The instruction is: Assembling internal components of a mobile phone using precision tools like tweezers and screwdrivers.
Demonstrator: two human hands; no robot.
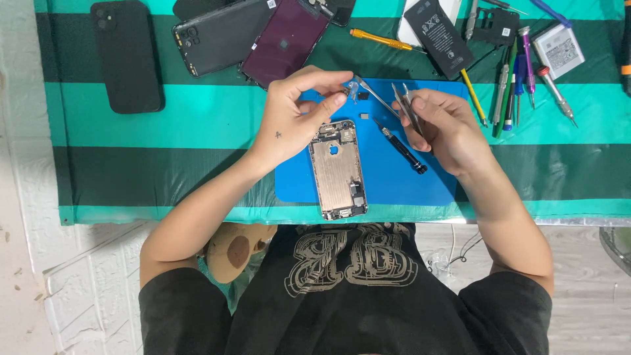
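Note:
My left hand (296, 112) pinches a small metal part (351, 89) between thumb and forefinger above the top of a blue work mat (401, 187). Metal tweezers (402, 105) are held in my right hand (450, 128), and their thin tips reach left to that small part. Below my hands an opened phone chassis (337, 167) lies on the mat, its gold-coloured inside facing up. Beside the chassis, a black screwdriver (402, 146) rests on the mat, with a tiny loose piece (365, 116) close by.
The table wears a green striped cloth (164, 118). At the back lie a black phone (126, 56), a dark back cover (220, 36), a purple-tinted screen (287, 39), a black battery (439, 38), an orange screwdriver (381, 40), several screwdrivers (519, 72) and a white battery (559, 49).

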